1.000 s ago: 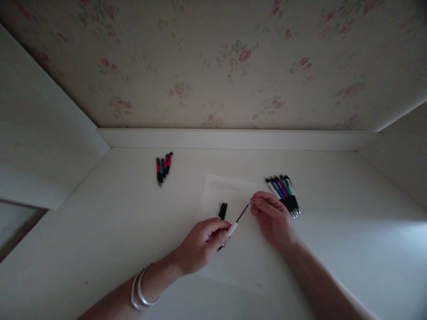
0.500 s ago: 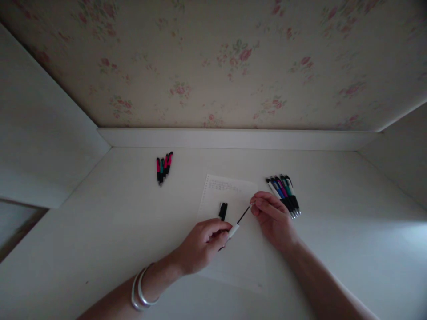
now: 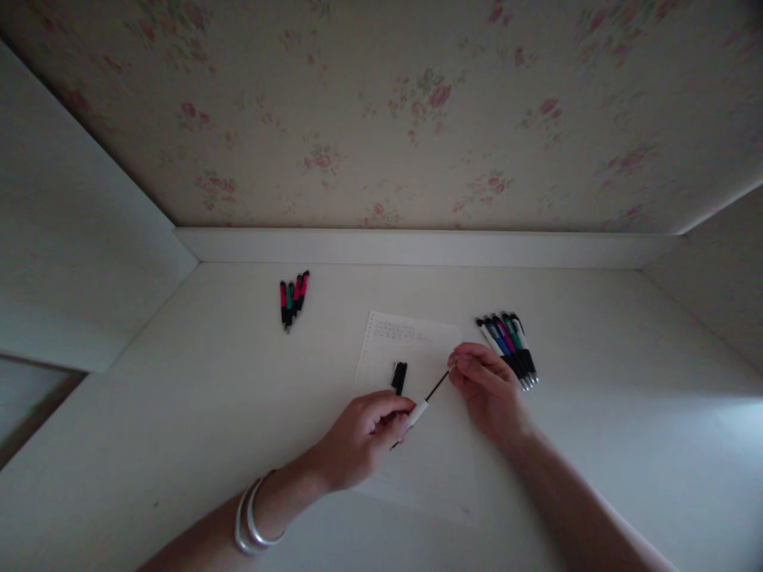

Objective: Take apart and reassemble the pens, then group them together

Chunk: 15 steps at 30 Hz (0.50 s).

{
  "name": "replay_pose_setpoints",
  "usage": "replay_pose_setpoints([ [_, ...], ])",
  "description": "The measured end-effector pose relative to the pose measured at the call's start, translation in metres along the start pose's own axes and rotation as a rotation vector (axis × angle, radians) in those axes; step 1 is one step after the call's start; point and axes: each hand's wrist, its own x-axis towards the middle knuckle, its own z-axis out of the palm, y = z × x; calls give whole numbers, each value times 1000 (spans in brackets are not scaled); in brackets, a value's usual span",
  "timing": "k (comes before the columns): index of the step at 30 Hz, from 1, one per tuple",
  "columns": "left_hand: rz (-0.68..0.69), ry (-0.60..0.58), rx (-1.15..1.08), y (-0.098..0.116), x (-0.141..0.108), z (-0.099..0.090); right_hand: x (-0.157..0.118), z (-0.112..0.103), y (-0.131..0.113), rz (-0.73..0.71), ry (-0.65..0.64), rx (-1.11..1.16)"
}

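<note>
White barrel [image 3: 419, 411] nudged rightward; left hand [image 3: 365, 437] pinching it, right hand [image 3: 492, 394] pinching rod [image 3: 438, 385].

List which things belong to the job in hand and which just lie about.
Job in hand:
white tube in left hand
dark rod between tube and right hand

Seemingly lying about:
paper
left pen cluster
right pen cluster
black piece (may be held)

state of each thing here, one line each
Left hand: pinching white tube
Right hand: pinching dark rod
White tube: tilted
Dark rod: jutting from tube
Black piece: partly hidden by left hand
Paper: flat, writing near top
Left pens: lying grouped
Right pens: lying side by side
Bangles: worn
</note>
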Motion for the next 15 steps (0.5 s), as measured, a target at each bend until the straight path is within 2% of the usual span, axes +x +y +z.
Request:
replay_pose_setpoints([
  [10,-14,47,28,1,0,0,-3,-1,6,-84,29,-39],
  [15,-10,77,52,1,0,0,-6,0,7,-74,22,-105],
])
